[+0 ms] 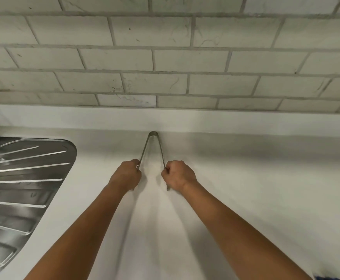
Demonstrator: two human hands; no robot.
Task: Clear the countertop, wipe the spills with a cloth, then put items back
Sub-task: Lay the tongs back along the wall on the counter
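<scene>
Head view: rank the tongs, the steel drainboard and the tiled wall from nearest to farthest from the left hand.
1. Tongs: gripped in the left hand, the other arm in the right hand.
2. Steel drainboard: on the left side.
3. Tiled wall: behind the countertop.

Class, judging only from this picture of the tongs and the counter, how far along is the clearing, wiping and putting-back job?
Done: the white countertop shows no spills and no other items. In hand: the left hand and right hand each grip one arm of the metal tongs, whose bend points at the tiled wall. No cloth shows, so whether the tongs are leaving or returning is unclear.
</scene>
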